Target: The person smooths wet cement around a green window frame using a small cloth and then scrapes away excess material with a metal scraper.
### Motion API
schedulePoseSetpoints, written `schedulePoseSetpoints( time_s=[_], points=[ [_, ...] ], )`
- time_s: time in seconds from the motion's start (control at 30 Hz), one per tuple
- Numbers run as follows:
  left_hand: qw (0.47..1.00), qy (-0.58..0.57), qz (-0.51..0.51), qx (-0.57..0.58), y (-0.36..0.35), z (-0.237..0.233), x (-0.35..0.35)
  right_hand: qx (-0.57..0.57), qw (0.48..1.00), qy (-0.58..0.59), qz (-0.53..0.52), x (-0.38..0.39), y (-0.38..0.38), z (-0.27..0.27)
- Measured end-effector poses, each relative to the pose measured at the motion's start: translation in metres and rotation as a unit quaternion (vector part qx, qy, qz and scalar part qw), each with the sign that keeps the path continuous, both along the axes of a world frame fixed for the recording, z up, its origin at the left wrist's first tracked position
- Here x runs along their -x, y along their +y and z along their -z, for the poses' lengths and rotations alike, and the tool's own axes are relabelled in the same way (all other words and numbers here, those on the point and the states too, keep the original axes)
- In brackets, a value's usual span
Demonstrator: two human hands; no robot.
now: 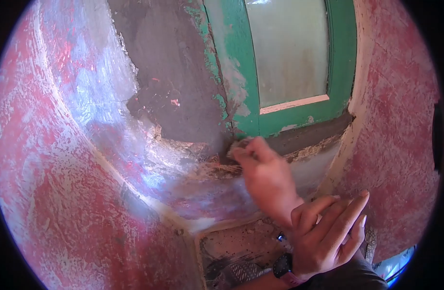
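My right hand (269, 176) is closed on a small pale crumpled piece (239, 146), partly hidden by the fingers and too blurred to name. It presses this against the grey plaster at the lower left corner of the green window frame (250, 104). My left hand (328, 234), with a dark watch on its wrist, is held nearer to me, in front of the right forearm. Its fingers are stretched out and partly apart, with nothing visible in them. Smooth grey plaster (171, 72) covers the wall left of the frame, and a grey strip runs below it.
Worn pink and white painted walls (62, 203) curve round on both sides. Under the window, a rough broken edge (202, 166) borders the plaster. Below lies a dusty floor (231, 244) with a patterned item (246, 273) near my left forearm. Frosted glass (292, 58) fills the frame.
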State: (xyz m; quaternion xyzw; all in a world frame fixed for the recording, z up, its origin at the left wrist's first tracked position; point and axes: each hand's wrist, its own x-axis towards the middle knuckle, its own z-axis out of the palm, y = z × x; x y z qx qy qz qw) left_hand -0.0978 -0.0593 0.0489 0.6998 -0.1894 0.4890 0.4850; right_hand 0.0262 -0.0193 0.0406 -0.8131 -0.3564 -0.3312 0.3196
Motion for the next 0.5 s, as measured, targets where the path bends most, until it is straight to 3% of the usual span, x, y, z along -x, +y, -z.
schedulePoseSetpoints(
  time_s=[0.17, 0.27, 0.37, 0.5],
  points=[
    [1.000, -0.002, 0.017, -0.004, -0.003, 0.000, 0.000, 0.009, 0.999, -0.050, -0.016, -0.008, 0.000, 0.021],
    [1.000, 0.000, 0.006, 0.004, 0.000, 0.001, 0.002, 0.107, 0.993, 0.040, 0.041, -0.005, -0.024, 0.003],
    [1.000, -0.005, 0.006, 0.008, 0.004, -0.002, -0.001, 0.000, 1.000, -0.010, -0.003, 0.001, -0.010, -0.010],
    [1.000, -0.012, 0.004, 0.004, 0.000, 0.000, -0.004, 0.044, 0.999, -0.021, -0.010, -0.006, 0.012, 0.020]
  ],
)
